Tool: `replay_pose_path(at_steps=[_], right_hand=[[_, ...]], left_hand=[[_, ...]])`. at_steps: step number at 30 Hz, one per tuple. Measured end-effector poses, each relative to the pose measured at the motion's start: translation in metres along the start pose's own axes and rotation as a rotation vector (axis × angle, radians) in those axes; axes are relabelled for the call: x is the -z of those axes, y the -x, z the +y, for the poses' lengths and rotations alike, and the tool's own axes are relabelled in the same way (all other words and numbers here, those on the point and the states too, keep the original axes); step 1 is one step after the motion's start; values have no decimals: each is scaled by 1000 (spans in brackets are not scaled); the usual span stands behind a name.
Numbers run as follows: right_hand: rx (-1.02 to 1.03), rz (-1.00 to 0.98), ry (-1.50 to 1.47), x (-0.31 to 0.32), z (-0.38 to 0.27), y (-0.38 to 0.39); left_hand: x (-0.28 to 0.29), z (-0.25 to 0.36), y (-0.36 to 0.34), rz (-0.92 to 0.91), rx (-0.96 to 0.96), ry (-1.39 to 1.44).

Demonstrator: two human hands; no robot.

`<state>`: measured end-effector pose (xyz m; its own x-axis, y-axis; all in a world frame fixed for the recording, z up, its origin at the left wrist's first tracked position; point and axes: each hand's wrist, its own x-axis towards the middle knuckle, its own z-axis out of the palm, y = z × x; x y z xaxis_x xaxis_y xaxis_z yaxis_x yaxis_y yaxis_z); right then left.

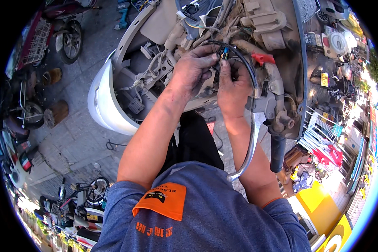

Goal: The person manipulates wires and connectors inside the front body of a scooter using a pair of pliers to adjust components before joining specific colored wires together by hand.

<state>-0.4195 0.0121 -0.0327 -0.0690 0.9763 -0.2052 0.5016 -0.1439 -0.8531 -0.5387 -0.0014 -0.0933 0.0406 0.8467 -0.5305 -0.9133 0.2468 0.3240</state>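
Both hands meet over the opened front of a dusty scooter [126, 80], at a small bundle of thin coloured wires [225, 52]. My left hand [194, 69], its fingertips dark with grime, pinches the wires from the left. From the other side my right hand [234, 90] closes thumb and fingers on the same bundle. The wire ends between the fingertips are hidden. A black cable [244, 63] arches over my right hand toward the silver brake lever [253, 145]. To the right of that hand is a red piece [262, 58] on the handlebar tube.
A white curved panel [107, 101] borders the scooter's left side. The black handlebar grip [277, 153] juts toward me beside my right forearm. More loose wiring [155, 63] lies inside the body. A blue power tool [122, 14] rests on the pavement; parked scooters [71, 42] stand around.
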Motion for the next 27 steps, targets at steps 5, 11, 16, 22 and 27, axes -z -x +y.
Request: replay_pose_path(at_steps=[5,11,16,22,27], right_hand=[[222,13,-91,-2,16,12],[266,-67,-120,4,15,13],[-73,-73,-233,3,25,-11],[-55,-107,-403,1,64,-31],[-96,-92,-495,4,63,-29]], left_hand=[[-26,-3,12,132,-105,-97],[-26,-12,28,331,-342,-564],[-19,7,32,261,-350,-937],[-19,8,28,271,-302,-807],[-25,18,30,247,-123,-670]])
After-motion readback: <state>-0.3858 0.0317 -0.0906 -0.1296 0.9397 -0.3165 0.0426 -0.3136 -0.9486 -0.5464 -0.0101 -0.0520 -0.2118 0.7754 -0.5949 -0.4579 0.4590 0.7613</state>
